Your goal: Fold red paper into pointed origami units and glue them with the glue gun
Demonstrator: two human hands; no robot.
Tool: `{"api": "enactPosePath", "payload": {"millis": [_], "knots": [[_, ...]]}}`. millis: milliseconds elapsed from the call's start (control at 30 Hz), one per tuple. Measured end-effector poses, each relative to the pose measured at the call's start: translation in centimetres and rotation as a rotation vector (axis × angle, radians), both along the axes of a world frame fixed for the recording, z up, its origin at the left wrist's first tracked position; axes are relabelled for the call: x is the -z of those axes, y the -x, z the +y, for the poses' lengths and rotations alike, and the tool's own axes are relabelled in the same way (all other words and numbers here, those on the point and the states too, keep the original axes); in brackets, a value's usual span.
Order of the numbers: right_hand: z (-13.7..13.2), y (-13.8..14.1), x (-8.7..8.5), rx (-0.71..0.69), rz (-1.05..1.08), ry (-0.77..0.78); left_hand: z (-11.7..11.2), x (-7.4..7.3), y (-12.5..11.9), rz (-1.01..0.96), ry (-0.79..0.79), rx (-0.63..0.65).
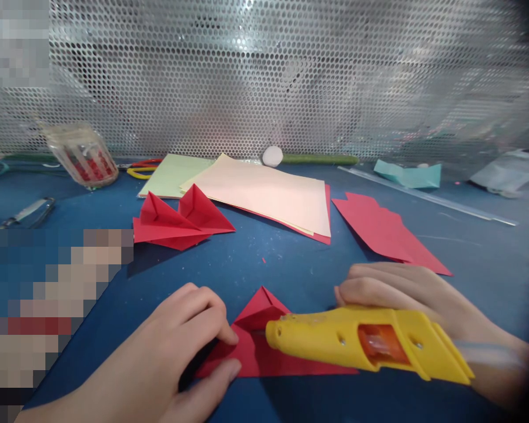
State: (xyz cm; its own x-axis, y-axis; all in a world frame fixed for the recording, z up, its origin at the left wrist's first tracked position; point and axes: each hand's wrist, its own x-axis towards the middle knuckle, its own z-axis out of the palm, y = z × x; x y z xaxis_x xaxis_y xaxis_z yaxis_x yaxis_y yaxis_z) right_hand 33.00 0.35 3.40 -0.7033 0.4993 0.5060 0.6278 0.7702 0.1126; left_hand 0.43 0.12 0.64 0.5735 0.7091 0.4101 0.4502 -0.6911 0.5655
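Observation:
A red folded paper [286,367] lies on the blue table in front of me, with a peaked fold standing up at its far side. My left hand [189,341] grips its left part, thumb at the near edge and fingers bent on top. Wrapped round a yellow hot glue gun [335,338], my right hand [388,288] holds it level from behind. A clear glue stick [485,353] sticks out of the gun's back. The gun's nozzle points left at the paper, just in front of the fold; whether it touches cannot be made out.
A red folded piece with two peaks [180,220] stands at left by a blurred-out arm. Behind are paper sheets [264,191], red sheets [383,232], a jar [86,158], scissors [141,172], a white ball [272,156], a clear stick [427,197] and a perforated metal screen [247,76].

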Motion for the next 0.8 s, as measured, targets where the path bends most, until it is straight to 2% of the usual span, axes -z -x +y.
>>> {"api": "enactPosePath", "payload": {"millis": [300, 500, 800], "knots": [[0.4, -1.0, -1.0, -0.004, -0.008, 0.11, -0.3, -0.2, -0.1, -0.014, 0.011, -0.016], [0.3, -1.7, 0.0, 0.057, 0.032, 0.072, -0.2, -0.1, -0.2, -0.009, -0.004, -0.013], [0.4, -2.5, 0.2, 0.003, 0.043, 0.151, -0.1, -0.1, 0.0, 0.016, -0.038, 0.002]]}}
